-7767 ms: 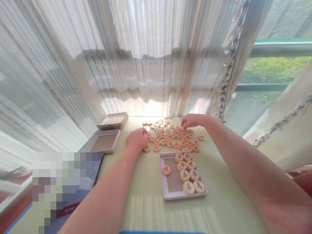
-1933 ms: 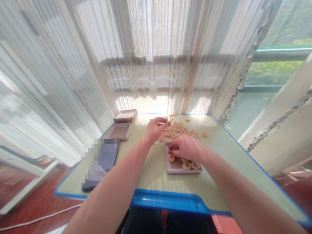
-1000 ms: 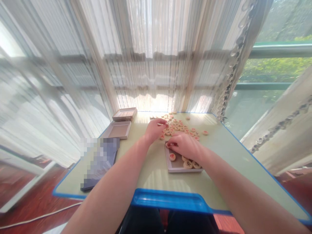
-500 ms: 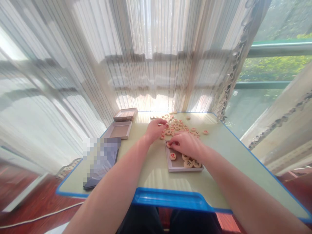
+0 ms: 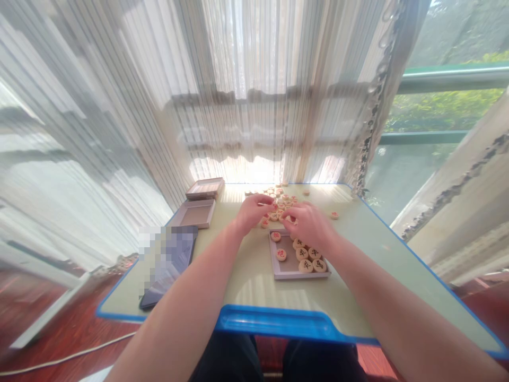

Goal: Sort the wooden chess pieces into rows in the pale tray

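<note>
A shallow grey tray (image 5: 280, 269) lies on the pale green table (image 5: 254, 281) and holds several round wooden chess discs (image 5: 305, 259) with red or black characters. Beyond it is a loose heap of the same discs (image 5: 283, 202). My right hand (image 5: 310, 225) hovers over the tray's far edge, fingers curled down toward the heap; what they hold, if anything, is hidden. My left hand (image 5: 251, 210) rests at the heap's left side with fingers bent over the discs.
Two more shallow trays (image 5: 194, 213) (image 5: 205, 187) sit at the table's far left. A dark flat object (image 5: 170, 260) lies on the left near side. The table has a raised blue rim (image 5: 278, 322). Sheer curtains (image 5: 238, 90) hang right behind the table.
My right hand has lifted from the tray's far left corner and moved back toward the heap, leaving a red-marked disc in the tray. My left hand stays by the heap.
</note>
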`<act>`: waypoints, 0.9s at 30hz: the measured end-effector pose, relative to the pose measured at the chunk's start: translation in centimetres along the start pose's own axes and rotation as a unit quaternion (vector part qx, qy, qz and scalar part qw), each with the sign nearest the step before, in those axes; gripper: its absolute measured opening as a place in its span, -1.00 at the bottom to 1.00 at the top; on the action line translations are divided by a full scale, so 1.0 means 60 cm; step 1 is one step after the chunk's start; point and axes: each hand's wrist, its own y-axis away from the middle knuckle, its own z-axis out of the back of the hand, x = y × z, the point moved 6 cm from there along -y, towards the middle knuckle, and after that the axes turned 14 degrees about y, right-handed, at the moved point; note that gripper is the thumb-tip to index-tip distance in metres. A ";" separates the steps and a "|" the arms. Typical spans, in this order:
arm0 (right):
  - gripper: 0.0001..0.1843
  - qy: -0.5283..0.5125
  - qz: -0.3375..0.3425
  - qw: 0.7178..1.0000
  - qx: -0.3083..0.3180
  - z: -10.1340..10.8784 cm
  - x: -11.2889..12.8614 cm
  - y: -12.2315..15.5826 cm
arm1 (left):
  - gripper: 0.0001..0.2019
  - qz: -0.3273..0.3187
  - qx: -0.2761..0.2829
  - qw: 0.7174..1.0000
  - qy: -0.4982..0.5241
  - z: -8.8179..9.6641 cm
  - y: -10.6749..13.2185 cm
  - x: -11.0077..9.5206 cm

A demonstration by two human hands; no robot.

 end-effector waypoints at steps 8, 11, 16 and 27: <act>-0.69 0.000 -0.017 0.997 -0.072 -0.004 -0.007 0.002 | -0.65 0.021 0.094 0.992 0.086 -0.024 0.017 -0.012; -0.78 0.016 -0.003 0.997 -0.080 -0.004 -0.003 0.002 | -0.59 0.043 0.124 0.983 0.125 -0.033 0.023 -0.014; -0.76 0.018 0.002 0.997 -0.081 -0.005 0.002 0.002 | -0.56 0.078 0.131 0.980 0.131 -0.034 0.028 -0.012; -0.74 -0.017 0.038 0.999 -0.009 -0.003 0.009 0.005 | -0.72 0.055 0.057 0.988 0.135 -0.013 0.019 -0.013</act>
